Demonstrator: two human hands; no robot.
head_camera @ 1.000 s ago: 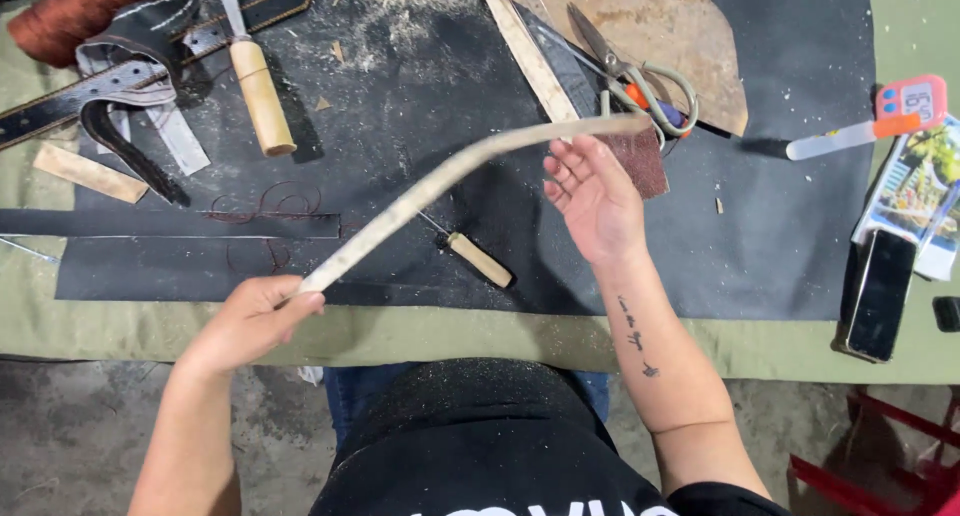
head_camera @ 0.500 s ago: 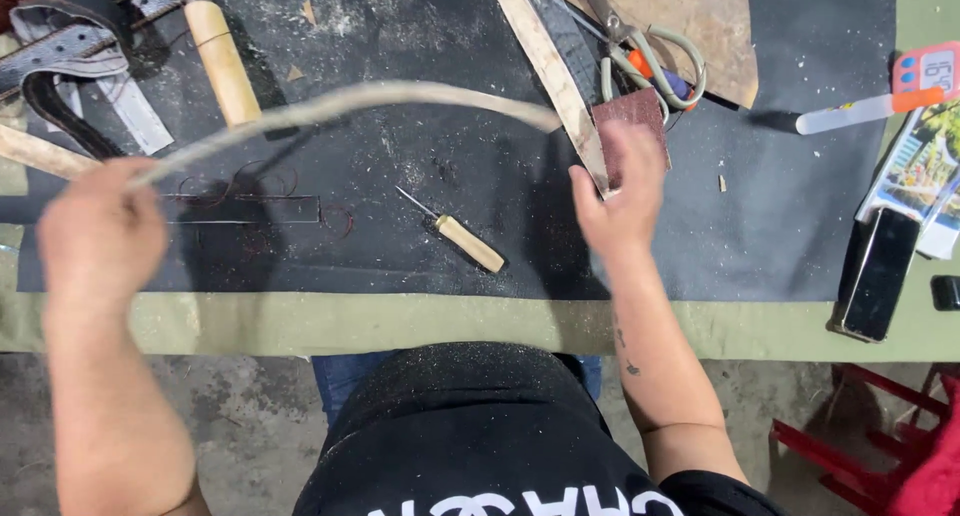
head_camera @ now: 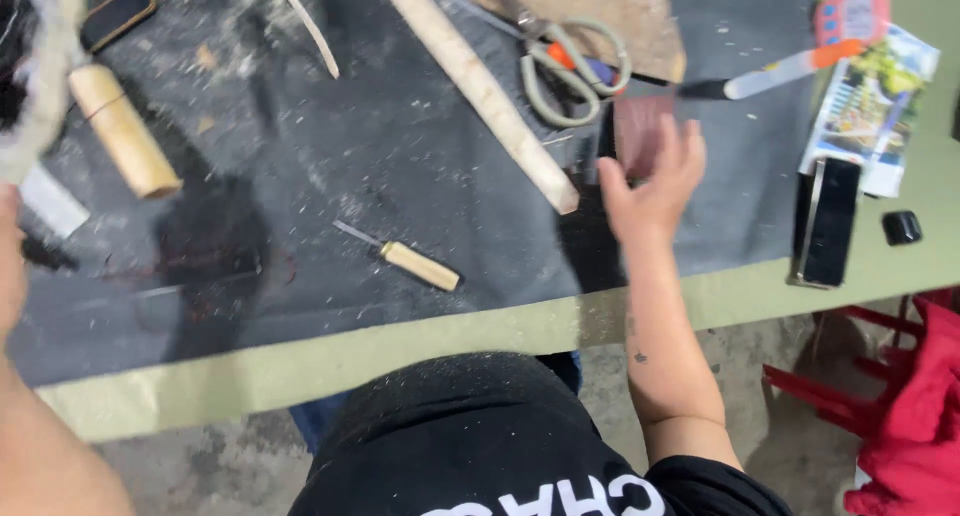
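The right hand [head_camera: 652, 188] hangs open over the dark mat [head_camera: 400, 176], fingers spread and blurred with motion, holding nothing. A second ago it had the far end of the long pale strip; half a second ago it was pressing toward the reddish block, and now it has let go altogether, so the strip is carried by the other hand alone. Just beyond its fingertips lies the small reddish block [head_camera: 640, 131], and just to its left ends the long pale wooden stick [head_camera: 480, 86], which runs away toward the far side.

The left hand [head_camera: 8, 256] is at the left edge, mostly cut off; whether it is closed I cannot tell. The pale strip [head_camera: 45, 86] rises from it as a blurred band in the far left corner, having swung from across the mat to that side.

Near the mat's middle lies a small awl with a wooden handle [head_camera: 410, 261]. Farther left rests a thick wooden handle [head_camera: 122, 131]. On the far side, scissors [head_camera: 570, 66] lie on a brown sheet. To the right, off the mat, a dark phone [head_camera: 828, 221] lies on the green table [head_camera: 880, 266].
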